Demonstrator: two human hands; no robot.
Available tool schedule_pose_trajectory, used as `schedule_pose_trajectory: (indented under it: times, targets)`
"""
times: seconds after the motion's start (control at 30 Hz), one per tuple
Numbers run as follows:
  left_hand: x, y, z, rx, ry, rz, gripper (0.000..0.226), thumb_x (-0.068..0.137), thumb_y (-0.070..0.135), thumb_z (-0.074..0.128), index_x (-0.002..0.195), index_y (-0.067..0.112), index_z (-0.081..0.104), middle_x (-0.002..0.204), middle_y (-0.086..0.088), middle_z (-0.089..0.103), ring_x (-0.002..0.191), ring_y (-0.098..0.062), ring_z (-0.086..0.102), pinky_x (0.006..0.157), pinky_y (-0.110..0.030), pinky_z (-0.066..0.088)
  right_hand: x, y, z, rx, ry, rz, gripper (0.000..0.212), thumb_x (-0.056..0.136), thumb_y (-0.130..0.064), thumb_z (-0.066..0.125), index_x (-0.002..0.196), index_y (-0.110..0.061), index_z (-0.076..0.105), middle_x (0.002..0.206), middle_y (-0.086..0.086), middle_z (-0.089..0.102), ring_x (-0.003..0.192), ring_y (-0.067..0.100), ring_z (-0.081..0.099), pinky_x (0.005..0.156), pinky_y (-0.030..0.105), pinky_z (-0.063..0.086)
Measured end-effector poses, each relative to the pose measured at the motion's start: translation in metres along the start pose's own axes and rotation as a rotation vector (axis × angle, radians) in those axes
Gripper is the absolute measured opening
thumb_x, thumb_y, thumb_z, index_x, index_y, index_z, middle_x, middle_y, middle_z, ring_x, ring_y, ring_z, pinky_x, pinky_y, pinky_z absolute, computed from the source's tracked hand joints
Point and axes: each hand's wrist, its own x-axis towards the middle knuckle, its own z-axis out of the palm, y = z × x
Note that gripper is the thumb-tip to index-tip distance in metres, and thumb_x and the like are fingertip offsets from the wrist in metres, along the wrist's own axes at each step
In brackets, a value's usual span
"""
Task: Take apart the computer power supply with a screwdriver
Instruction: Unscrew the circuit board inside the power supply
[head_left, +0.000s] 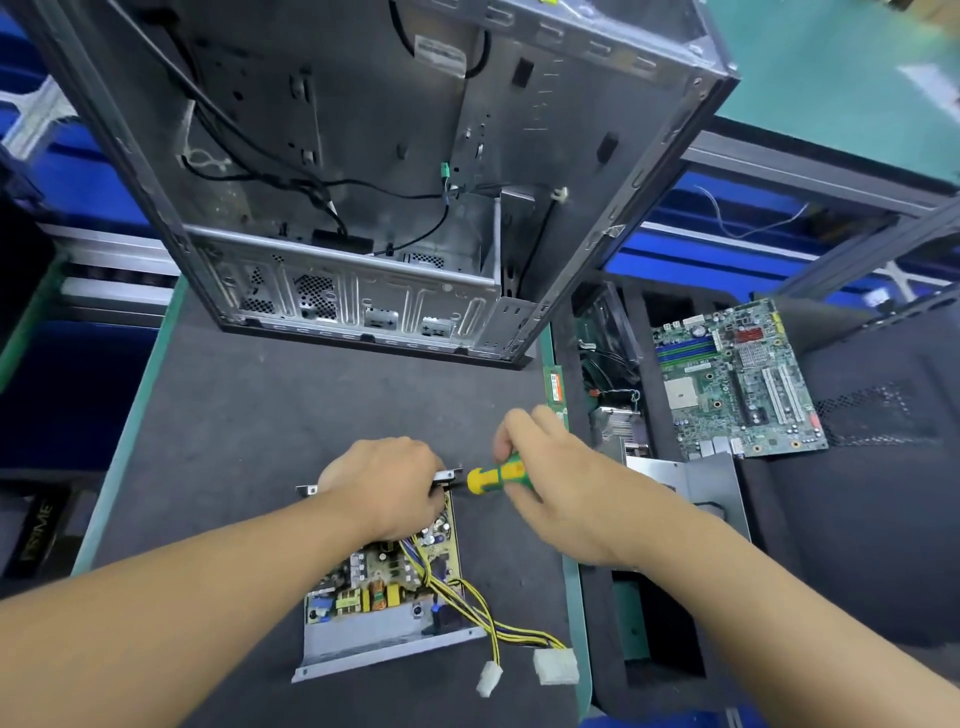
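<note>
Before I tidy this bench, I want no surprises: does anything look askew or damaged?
Nothing looks damaged. The power supply lies open, its yellow-and-black cables trailing onto the mat; the motherboard lies askew at right.

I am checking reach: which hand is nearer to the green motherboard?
Right. The right hand, gripping the screwdriver, is left of the motherboard; the left hand grips the power supply farther left.

One power supply (387, 587), one screwdriver (498, 474), one motherboard (737, 379), one case (363, 156)
</note>
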Motion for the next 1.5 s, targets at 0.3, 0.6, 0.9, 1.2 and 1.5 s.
schedule_pose_trajectory:
  times: [0.3, 0.6, 0.9, 1.2, 1.5]
  targets:
    - [-0.001, 0.002, 0.003, 0.025, 0.045, 0.000, 0.025, 0.084, 0.044, 0.043, 0.086, 0.026, 0.060, 0.091, 0.006, 0.064, 0.087, -0.028, 0.064, 0.075, -0.040, 0.056, 0.008, -0.015, 0.011, -0.117, 0.220, 0.169, 0.025, 0.104, -0.042, 0.028, 0.096, -0.020, 0.023, 0.071, 0.001, 0.042, 0.054, 0.024, 0.043, 0.049, 0.035, 0.029]
    - [-0.002, 0.002, 0.001, 0.014, 0.047, 0.013, 0.027, 0.084, 0.044, 0.041, 0.090, 0.027, 0.061, 0.092, 0.006, 0.063, 0.087, -0.027, 0.063, 0.075, -0.041, 0.056, 0.012, -0.017, -0.006, 0.103, -0.037, 0.159, 0.027, 0.094, -0.018, 0.054, 0.110, -0.026, 0.034, 0.107, -0.001, 0.033, 0.077, 0.021, 0.049, 0.082, 0.041, 0.048]
    - [-0.003, 0.003, -0.001, 0.006, 0.046, 0.028, 0.028, 0.085, 0.041, 0.041, 0.094, 0.030, 0.065, 0.095, 0.008, 0.065, 0.087, -0.025, 0.064, 0.075, -0.040, 0.056, 0.011, -0.023, 0.005, -0.046, 0.172, 0.215, 0.031, 0.102, -0.048, 0.032, 0.096, -0.017, 0.029, 0.073, 0.001, 0.047, 0.068, 0.030, 0.047, 0.062, 0.039, 0.037]
    - [-0.002, 0.002, 0.001, 0.012, 0.050, 0.021, 0.024, 0.084, 0.041, 0.040, 0.085, 0.027, 0.060, 0.086, 0.006, 0.062, 0.081, -0.026, 0.063, 0.070, -0.039, 0.056, 0.009, -0.019, 0.003, 0.038, 0.134, 0.209, 0.028, 0.097, -0.043, 0.047, 0.107, -0.023, 0.030, 0.103, 0.002, 0.038, 0.083, 0.032, 0.047, 0.072, 0.038, 0.039]
    - [-0.002, 0.003, 0.001, 0.042, 0.072, 0.020, 0.025, 0.085, 0.043, 0.040, 0.081, 0.024, 0.056, 0.084, 0.006, 0.061, 0.079, -0.025, 0.062, 0.064, -0.036, 0.052, 0.006, -0.016, -0.004, 0.087, -0.013, 0.075, 0.026, 0.094, -0.016, 0.050, 0.112, -0.024, 0.033, 0.111, -0.002, 0.032, 0.092, 0.023, 0.042, 0.083, 0.038, 0.043]
